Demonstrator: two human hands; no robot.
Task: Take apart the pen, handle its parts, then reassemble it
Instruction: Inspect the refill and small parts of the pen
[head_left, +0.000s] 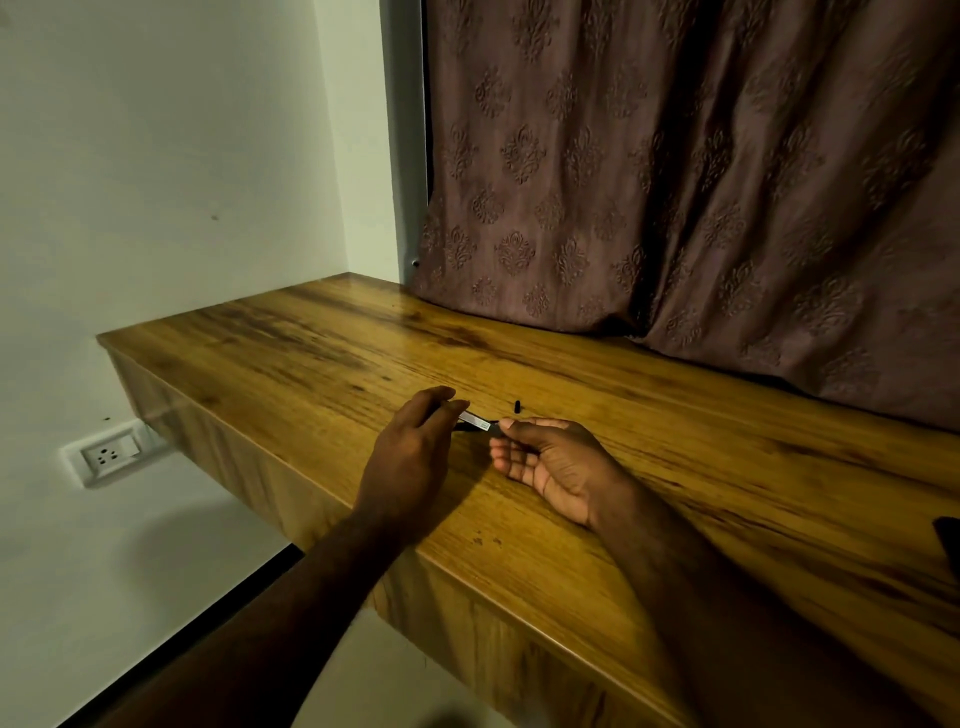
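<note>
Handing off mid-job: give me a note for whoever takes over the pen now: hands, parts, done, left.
Hands: the left hand grips one end of the pen; the right hand pinches the other end between thumb and forefinger.
Parts: the pen is held just above the table; a small black part lies loose on the table just beyond the hands.
Done: that one piece looks already removed.
Left: cannot tell whether the pen is mid-separation or mid-rejoining; the small black part still needs refitting.
</note>
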